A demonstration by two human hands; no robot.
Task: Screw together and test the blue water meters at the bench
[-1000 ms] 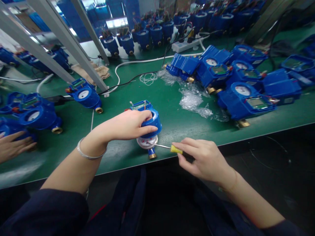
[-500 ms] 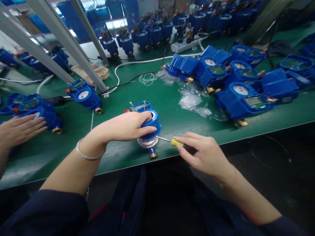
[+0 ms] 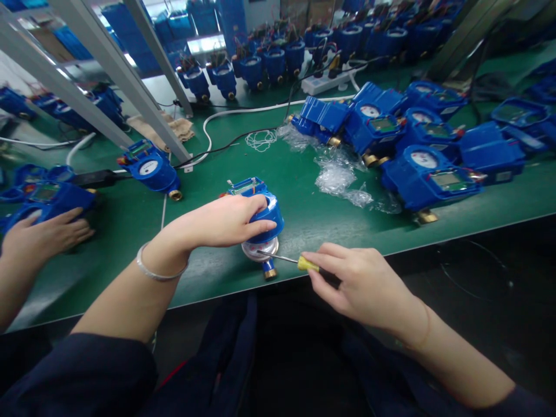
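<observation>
My left hand (image 3: pixel 237 220) grips the blue housing (image 3: pixel 271 217) of a water meter near the table's front edge, thumb on its side and fingers at its round opening. Below the housing shows the meter's pale round body (image 3: pixel 256 249), with a brass threaded end (image 3: pixel 270 273) toward me. Closed round the yellow and black handle of a screwdriver (image 3: pixel 307 264) is my right hand (image 3: pixel 351 278). The screwdriver's shaft points left, and its tip lies over the pale round body, just under the housing's rim.
Several blue meters (image 3: pixel 428 174) lie on the right of the green table (image 3: pixel 304 220), beside crumpled clear plastic (image 3: pixel 339 176). Another meter (image 3: pixel 152 168) stands left, near a metal post (image 3: pixel 171 136). At far left, another person's hand (image 3: pixel 47 234) touches blue meters.
My right hand has shifted slightly, and the screwdriver tip has moved left from the housing's rim to over the pale body. The other person's hand and the meter beside it have moved.
</observation>
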